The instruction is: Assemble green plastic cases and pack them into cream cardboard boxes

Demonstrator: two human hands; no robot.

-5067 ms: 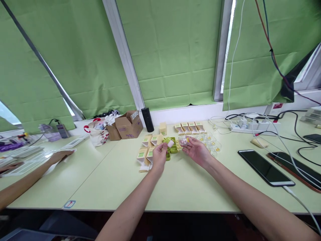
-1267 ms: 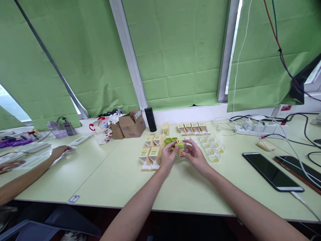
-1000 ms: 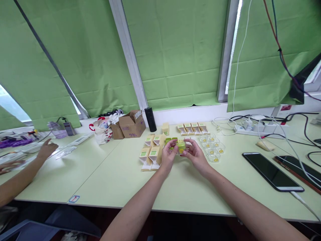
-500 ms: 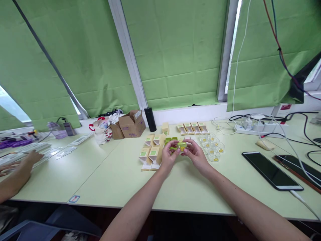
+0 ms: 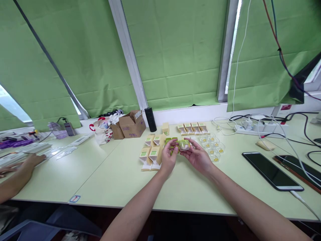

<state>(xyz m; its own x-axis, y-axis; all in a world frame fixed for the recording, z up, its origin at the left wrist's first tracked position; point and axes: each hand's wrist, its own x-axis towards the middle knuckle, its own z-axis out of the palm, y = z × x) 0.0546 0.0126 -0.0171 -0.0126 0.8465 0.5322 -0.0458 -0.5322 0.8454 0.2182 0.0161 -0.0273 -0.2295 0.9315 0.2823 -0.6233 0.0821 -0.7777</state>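
Observation:
Between both hands, just above the table, is a small clear plastic box with a green lid. My right hand closes round its right side and underside. My left hand has its fingers curled and pinched at the box's left edge. Green lids or boxes lie behind the left fingers, partly hidden. To the right, several clear boxes with yellow pieces inside stand grouped. Left of my hands are open cream cartons with green labels.
Further back stand a row of similar cartons, a black cylinder and a cardboard box. Phones, cables and a power strip occupy the right. At far left, another person's hands work over white parts.
The box has been turned, so its clear side now shows beneath the green lid. My right hand has rolled palm-up round it. The other person's hand has shifted slightly right.

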